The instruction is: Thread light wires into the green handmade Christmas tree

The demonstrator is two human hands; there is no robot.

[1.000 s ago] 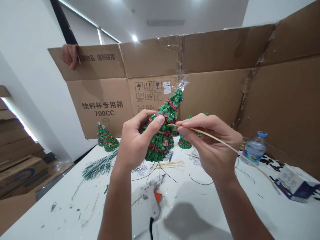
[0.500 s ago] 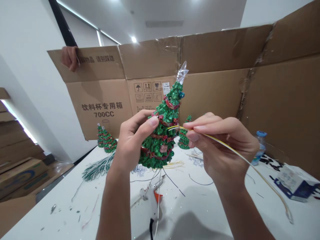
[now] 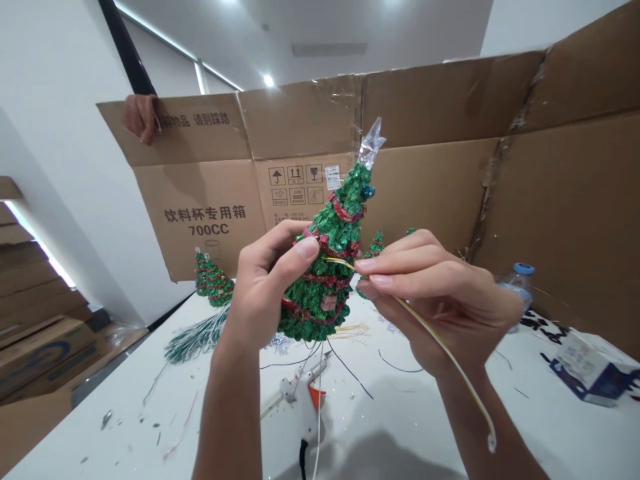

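Two hands: left hand (image 3: 263, 287) curled around one glittery green Christmas tree (image 3: 320, 300), right hand (image 3: 440, 293) pinching one yellow-white wire (image 3: 450, 353).

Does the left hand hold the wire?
No, the right hand pinches the yellow and white wire, while the left hand grips the glittery green tree.
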